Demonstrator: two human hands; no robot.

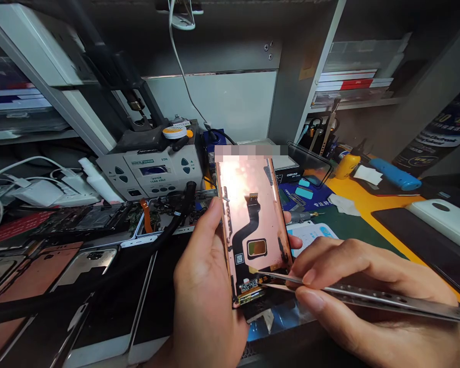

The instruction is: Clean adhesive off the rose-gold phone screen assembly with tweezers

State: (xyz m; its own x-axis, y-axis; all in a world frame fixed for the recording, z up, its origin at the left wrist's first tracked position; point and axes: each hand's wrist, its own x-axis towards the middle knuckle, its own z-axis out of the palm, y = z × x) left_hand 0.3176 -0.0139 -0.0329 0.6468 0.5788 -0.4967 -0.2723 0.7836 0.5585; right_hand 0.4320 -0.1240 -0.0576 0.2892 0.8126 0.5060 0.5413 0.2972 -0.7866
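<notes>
My left hand (207, 286) is closed around the edges of a phone screen panel (270, 220), its copper-coloured back tilted up toward me. A black flex cable (249, 220) runs along that back from a small connector down to the lower end. Pinched between the thumb and fingers of my right hand (352, 276) is a pair of metal tweezers (352, 294). Their two tips are slightly apart and lie over the dark lower strip of the panel. Whether they touch it I cannot tell. Bright glare covers the panel's upper left.
A grey rework station (153, 174) stands behind, with a black hose (180, 209) crossing the left side. Several phone panels (84, 266) lie at the left. To the right are a dark phone (425, 245), a yellow bottle (347, 166) and a blue tool (396, 174).
</notes>
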